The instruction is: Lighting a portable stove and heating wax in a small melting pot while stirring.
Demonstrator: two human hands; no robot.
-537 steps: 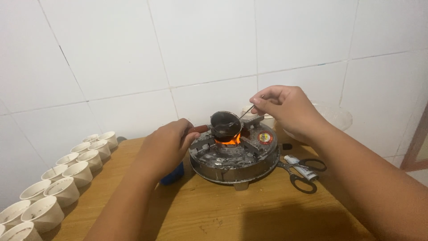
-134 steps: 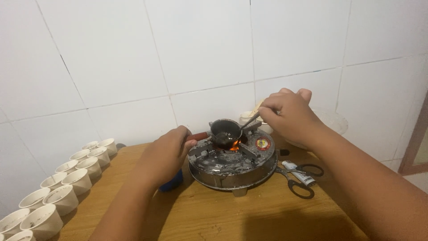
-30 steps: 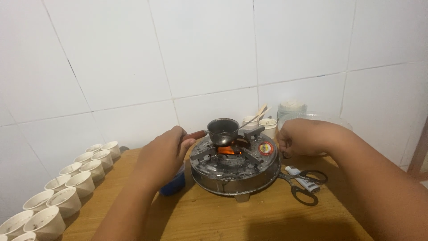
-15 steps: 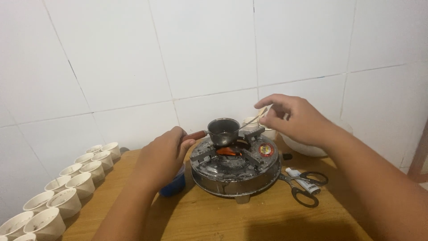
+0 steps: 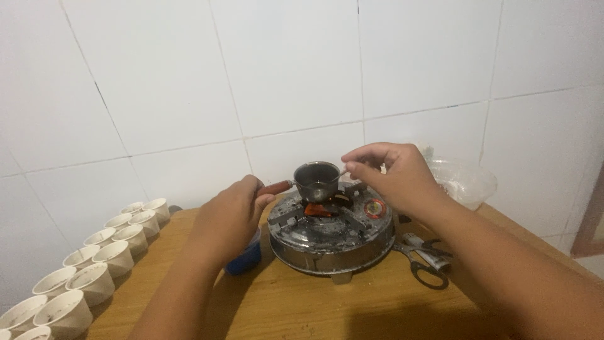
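Observation:
A small metal pot [image 5: 318,179] with a red-brown handle [image 5: 275,187] hangs over the orange flame [image 5: 318,209] of a round metal stove [image 5: 330,230]. My left hand [image 5: 229,217] grips the handle from the left. My right hand [image 5: 390,173] is at the pot's right rim. Its thumb and forefinger are pinched on a thin stirring stick [image 5: 343,172], most of which the fingers hide. The pot holds a little dark liquid.
Rows of white cups [image 5: 94,255] line the left edge of the wooden table [image 5: 302,302]. A blue container [image 5: 246,257] sits under my left hand. Scissors [image 5: 423,267] and a small tube [image 5: 423,243] lie right of the stove. A clear plastic bag [image 5: 462,179] rests by the tiled wall.
My right hand rose from beside the stove, reached the stick leaning in the pot, then slid left and pinched it at the rim. My left hand kept its hold on the handle.

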